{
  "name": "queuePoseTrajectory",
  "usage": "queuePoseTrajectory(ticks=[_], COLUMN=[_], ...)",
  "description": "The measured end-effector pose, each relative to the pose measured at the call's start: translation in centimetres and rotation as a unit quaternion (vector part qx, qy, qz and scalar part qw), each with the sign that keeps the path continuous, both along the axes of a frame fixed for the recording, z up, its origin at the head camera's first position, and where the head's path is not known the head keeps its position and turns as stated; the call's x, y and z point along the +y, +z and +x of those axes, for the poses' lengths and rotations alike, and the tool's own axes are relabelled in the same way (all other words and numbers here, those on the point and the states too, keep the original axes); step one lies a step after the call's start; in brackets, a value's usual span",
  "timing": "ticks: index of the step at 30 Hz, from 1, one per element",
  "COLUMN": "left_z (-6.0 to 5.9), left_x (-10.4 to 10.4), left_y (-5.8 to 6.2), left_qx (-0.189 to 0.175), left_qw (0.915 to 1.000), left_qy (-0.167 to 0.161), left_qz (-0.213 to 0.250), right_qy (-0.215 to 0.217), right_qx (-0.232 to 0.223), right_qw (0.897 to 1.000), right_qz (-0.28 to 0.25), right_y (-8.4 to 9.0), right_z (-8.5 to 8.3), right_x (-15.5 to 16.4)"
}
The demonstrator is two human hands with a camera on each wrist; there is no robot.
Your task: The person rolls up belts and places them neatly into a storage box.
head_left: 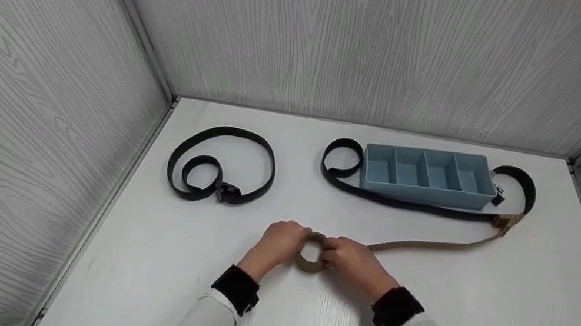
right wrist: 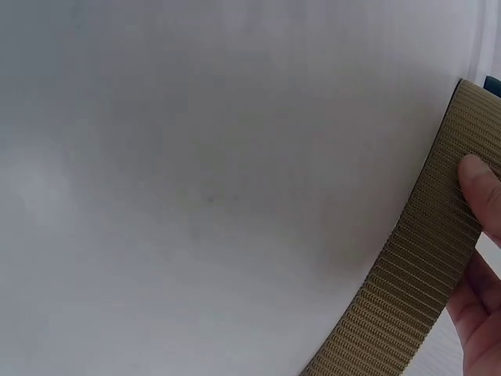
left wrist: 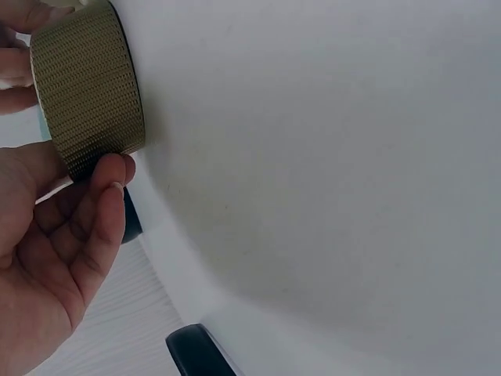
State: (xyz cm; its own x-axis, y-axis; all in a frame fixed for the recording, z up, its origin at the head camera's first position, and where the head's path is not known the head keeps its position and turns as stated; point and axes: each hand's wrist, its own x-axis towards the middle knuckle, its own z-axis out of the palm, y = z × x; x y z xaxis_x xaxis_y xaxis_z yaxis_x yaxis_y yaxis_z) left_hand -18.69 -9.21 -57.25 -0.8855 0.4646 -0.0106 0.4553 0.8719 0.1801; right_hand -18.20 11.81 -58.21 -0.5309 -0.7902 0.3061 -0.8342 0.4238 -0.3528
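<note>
The left hand [head_left: 281, 241] and the right hand [head_left: 357, 263] are holding a tan strap [head_left: 425, 244] above the near-middle part of the tabletop [head_left: 127, 277]. A round coil [head_left: 310, 266] of this strap is standing on edge between the two hands. The left hand is pinching the coil's left side, with the thumb and fingers meeting at the lower edge of the webbing. The right hand is gripping the strap on the opposite side; its thumb is lying flat along the tan ribbed face, and its fingers are bending behind.

From the right hand, the free run is extending rightward and away across the tabletop to a tan buckle [head_left: 506, 221]. The buckle is resting near the front right corner of a blue tray [head_left: 422, 195], which is presenting four compartments in a row. A dark strap [head_left: 408, 205] is running along the tray's front wall, curling into a loop at the left end and arching round at the right end.

A black belt [head_left: 233, 132] is lying well apart at the far left, forming a large loop with a smaller curl inside. Its black buckle [head_left: 228, 193] is sitting at the near side of the loop.
</note>
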Motion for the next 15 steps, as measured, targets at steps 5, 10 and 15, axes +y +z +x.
queuePoseTrajectory(ticks=[5,10,15], left_z=[0.3,0.9,1.2], left_x=[-0.1,0.3,0.9], left_y=[-0.3,-0.2,-0.1], left_qx=[-0.066,-0.118,-0.144], left_qw=[0.9928,0.9757,0.9679], left_qy=[0.043,0.123,0.169], left_qz=[0.090,0.138,0.117], right_qy=[0.008,-0.019,-0.015], right_qx=[0.027,0.042,0.058], right_qw=[1.000,0.999,0.998], right_qz=[0.011,0.024,0.022], right_y=[0.2,-0.1,-0.5], right_z=[0.2,0.5,0.7], right_x=[-0.4,-0.8,-1.0])
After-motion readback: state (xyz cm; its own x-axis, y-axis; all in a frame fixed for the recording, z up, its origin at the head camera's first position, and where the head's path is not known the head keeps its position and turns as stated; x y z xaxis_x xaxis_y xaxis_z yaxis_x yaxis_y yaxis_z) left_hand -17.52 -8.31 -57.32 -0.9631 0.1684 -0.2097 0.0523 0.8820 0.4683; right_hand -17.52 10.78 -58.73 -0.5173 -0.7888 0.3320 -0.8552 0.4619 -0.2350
